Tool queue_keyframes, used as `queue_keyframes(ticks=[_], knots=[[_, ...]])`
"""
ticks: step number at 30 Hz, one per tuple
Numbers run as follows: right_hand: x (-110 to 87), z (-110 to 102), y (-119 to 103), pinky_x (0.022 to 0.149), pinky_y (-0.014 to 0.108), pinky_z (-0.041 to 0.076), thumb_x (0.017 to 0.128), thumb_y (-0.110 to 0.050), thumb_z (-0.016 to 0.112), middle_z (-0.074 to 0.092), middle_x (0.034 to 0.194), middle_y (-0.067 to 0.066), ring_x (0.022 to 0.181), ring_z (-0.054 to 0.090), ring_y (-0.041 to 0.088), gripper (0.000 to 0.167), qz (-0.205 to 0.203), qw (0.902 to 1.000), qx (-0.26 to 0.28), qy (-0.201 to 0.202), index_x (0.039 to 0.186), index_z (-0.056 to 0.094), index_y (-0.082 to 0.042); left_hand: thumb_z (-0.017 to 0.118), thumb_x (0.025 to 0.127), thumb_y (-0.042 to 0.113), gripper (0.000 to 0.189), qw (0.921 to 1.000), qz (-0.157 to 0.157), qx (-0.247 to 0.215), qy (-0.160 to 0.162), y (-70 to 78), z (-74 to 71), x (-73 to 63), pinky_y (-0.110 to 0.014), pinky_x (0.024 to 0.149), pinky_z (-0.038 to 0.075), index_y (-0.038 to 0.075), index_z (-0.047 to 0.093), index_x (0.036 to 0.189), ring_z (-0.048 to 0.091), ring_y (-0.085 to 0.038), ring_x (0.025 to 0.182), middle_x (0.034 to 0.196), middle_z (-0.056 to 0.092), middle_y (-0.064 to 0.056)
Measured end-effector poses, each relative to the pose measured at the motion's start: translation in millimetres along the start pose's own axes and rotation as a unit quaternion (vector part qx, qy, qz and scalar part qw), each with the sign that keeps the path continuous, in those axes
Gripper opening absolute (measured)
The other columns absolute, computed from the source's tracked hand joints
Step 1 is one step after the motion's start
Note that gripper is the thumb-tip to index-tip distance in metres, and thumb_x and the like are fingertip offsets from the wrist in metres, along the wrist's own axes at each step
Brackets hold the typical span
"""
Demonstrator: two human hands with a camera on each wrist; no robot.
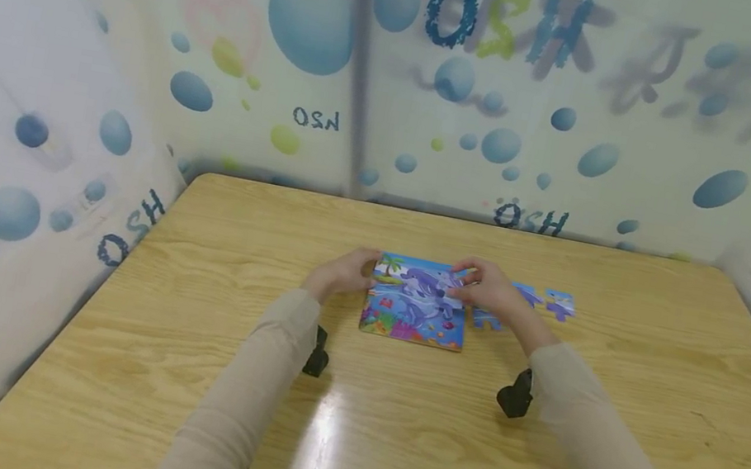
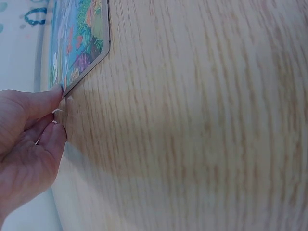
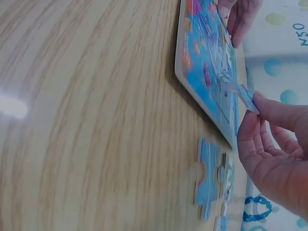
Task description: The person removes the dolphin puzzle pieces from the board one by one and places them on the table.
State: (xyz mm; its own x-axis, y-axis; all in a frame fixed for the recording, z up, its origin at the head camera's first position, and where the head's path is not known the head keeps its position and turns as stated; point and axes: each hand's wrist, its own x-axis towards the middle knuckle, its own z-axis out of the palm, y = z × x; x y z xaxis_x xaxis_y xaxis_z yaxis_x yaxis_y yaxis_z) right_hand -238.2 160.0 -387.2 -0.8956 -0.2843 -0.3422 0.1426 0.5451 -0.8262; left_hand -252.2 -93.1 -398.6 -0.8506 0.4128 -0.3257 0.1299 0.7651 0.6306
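A jigsaw puzzle board with a dolphin sea picture lies on the table, much of its picture filled in. My left hand holds the board's left edge, its thumb at the rim and its fingers bent beside it. Between thumb and fingertips, my right hand pinches a puzzle piece. That piece is tilted over the board's right part, one end close to the picture in the right wrist view. Loose puzzle pieces lie to the right of the board, partly hidden behind the right hand and wrist in the head view.
The wooden table reaches back to a wall covering printed with blue and green dots. Farthest right among the loose pieces is a blue and purple one. Black wrist devices hang beneath both sleeves.
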Motion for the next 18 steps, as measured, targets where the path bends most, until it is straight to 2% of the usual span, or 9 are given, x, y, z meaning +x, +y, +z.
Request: queue_keyframes(ticks=[4,10,18], knots=[[-4.7,-8.2,8.2,0.072,0.029,0.053,0.087,-0.008,0.061,0.045,0.094,0.007,0.075,0.051,0.014,0.041,-0.002,0.9999,0.011,0.001,0.124,0.044,-0.002,0.05,0.093,0.009,0.056,0.9999,-0.006,-0.012,-0.003,0.5,0.0,-0.8,-0.041,0.117,0.015,0.005,0.026,0.143,0.015,-0.028,0.141,0.151,0.022,-0.012],[-13.5,-22.6,21.4,0.081,0.031,0.054,0.088,-0.011,0.059,0.046,0.104,0.01,0.083,0.054,0.015,0.044,0.008,0.9999,0.009,0.01,0.127,0.042,-0.001,0.049,0.093,0.01,0.056,0.9997,-0.015,-0.018,-0.005,1.8,-0.5,-2.2,-0.042,0.117,0.014,0.006,0.026,0.144,0.013,-0.029,0.142,0.152,0.02,-0.012],[-29.4,-42.9,37.6,0.081,0.026,0.054,0.088,-0.012,0.059,0.043,0.106,0.011,0.085,0.052,0.012,0.049,0.018,0.9995,0.01,0.026,0.13,0.038,0.003,0.05,0.093,0.011,0.056,0.9998,-0.015,-0.013,-0.004,0.2,0.9,-0.3,-0.042,0.117,0.014,0.007,0.025,0.144,0.013,-0.028,0.142,0.152,0.02,-0.012]])
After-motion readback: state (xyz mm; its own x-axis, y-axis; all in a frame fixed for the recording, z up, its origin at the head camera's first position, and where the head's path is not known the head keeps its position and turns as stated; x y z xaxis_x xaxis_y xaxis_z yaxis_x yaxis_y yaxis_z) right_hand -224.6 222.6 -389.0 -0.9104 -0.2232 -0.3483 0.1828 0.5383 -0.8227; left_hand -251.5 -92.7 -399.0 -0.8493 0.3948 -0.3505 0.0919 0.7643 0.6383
